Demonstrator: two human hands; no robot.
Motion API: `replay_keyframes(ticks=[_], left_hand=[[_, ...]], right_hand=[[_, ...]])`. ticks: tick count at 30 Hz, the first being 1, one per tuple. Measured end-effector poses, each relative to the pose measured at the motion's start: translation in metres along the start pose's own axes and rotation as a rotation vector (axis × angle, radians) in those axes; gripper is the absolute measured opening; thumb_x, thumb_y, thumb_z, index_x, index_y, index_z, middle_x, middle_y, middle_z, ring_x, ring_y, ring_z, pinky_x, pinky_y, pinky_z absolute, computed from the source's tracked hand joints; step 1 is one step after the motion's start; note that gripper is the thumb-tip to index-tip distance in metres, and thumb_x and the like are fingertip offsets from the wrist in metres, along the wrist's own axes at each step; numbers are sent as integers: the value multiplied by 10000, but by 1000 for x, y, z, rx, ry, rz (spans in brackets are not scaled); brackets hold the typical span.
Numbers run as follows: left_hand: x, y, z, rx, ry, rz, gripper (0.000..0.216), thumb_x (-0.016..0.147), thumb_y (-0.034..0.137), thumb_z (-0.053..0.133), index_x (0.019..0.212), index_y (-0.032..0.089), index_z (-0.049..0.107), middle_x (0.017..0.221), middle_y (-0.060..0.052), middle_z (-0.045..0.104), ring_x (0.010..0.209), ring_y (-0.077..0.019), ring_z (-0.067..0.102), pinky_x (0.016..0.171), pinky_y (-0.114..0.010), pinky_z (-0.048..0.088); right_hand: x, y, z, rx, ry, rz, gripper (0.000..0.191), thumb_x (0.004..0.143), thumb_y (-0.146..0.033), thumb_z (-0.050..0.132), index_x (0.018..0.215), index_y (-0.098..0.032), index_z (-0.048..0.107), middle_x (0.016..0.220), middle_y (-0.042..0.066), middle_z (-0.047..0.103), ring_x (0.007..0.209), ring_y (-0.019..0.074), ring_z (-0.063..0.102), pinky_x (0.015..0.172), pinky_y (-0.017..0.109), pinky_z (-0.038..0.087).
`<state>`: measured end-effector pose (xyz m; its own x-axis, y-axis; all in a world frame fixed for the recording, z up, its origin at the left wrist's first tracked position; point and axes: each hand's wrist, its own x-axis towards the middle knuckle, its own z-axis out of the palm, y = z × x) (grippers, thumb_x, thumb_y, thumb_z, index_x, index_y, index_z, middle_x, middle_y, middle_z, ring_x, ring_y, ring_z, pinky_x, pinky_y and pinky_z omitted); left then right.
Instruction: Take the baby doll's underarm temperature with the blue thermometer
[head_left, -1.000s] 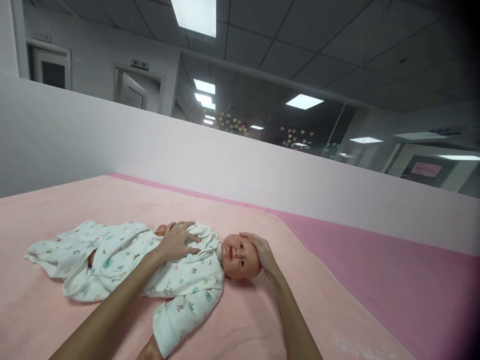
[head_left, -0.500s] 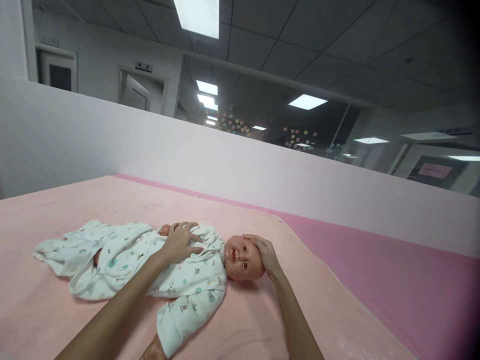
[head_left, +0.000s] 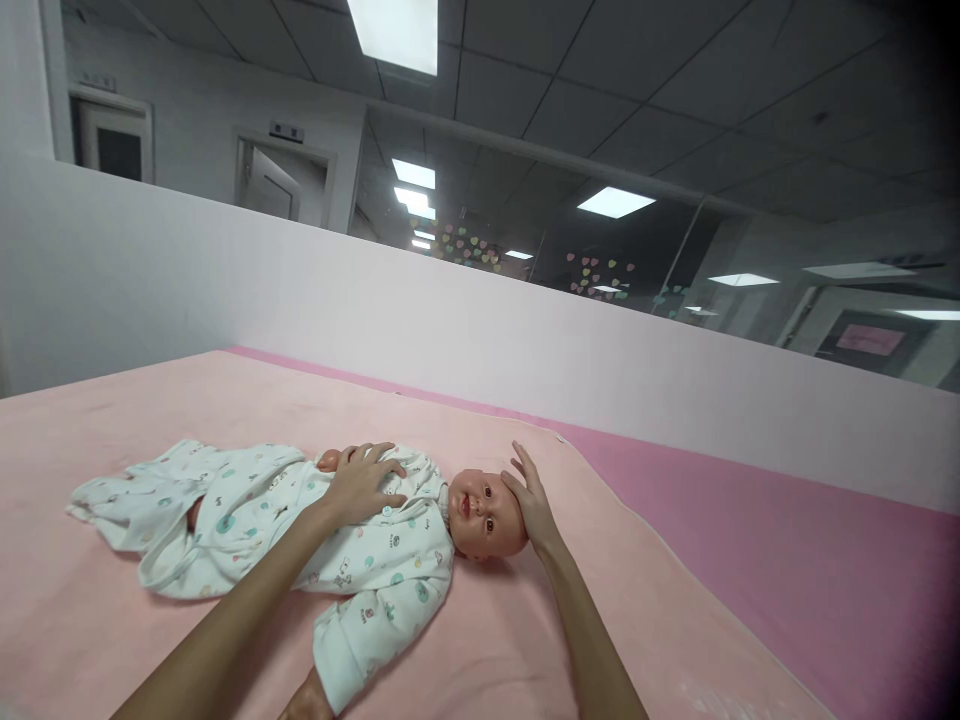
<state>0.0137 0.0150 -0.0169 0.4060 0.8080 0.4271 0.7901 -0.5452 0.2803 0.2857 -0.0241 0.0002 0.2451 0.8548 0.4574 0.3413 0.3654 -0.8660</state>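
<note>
A baby doll (head_left: pixel 480 512) lies on its back on a light pink blanket (head_left: pixel 150 640), head to the right. It wears a white patterned sleepsuit (head_left: pixel 247 510) that trails to the left. My left hand (head_left: pixel 364 485) lies flat on the doll's chest, fingers spread. My right hand (head_left: pixel 531 495) rests against the top of the doll's head, fingers stretched out and lifting off it. One sleeve of the sleepsuit (head_left: pixel 360 640) reaches toward me.
The blanket covers a darker pink mattress (head_left: pixel 787 580) that shows on the right. A low pale wall (head_left: pixel 525 350) borders the far side. Beyond it are glass partitions with heart stickers, doors and ceiling lights.
My right hand's fingers, curled over the doll's crown before, have straightened and lifted away from it. The left hand stays on the chest. The view has shifted slightly.
</note>
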Motion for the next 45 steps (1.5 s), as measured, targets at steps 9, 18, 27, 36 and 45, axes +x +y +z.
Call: replay_keyframes(ticks=[9,18,27,36,45], left_hand=[[-5,5,-8,-105,71,21,300,820,515,384,969,294,523,1161,1,523,1068,-243,437,911,-431,248],[-3,1,-8,-111,14,6,347,720,509,539,1006,315,503,1165,7,510,1085,-271,417,901,-429,249],[-2,2,-9,-138,5,-20,444,644,489,623,1028,304,500,1155,-3,517,1068,-277,427,909,-441,266],[-6,-3,-30,-299,-240,57,331,649,572,598,840,308,662,1396,10,300,1287,-293,216,1052,-482,113],[-3,-6,-30,-487,-134,-141,425,817,565,312,945,295,615,1329,38,443,1241,-214,357,998,-340,320]], right_hand=[[-3,-12,0,73,-170,103,323,691,-451,556,812,-186,695,1012,58,662,1014,233,558,926,357,399],[1,3,-1,85,-97,69,391,685,-419,590,1006,-202,638,1116,71,613,1081,231,520,972,390,359],[1,3,-1,108,-80,38,529,707,-561,548,1091,-201,598,1133,88,604,1101,241,510,968,389,361],[-9,6,3,-67,310,-156,443,795,-538,414,899,-173,642,943,95,664,935,241,589,886,406,411],[-53,-3,67,-533,-62,-825,295,824,-223,428,1065,-215,598,1109,79,610,1063,232,535,924,434,400]])
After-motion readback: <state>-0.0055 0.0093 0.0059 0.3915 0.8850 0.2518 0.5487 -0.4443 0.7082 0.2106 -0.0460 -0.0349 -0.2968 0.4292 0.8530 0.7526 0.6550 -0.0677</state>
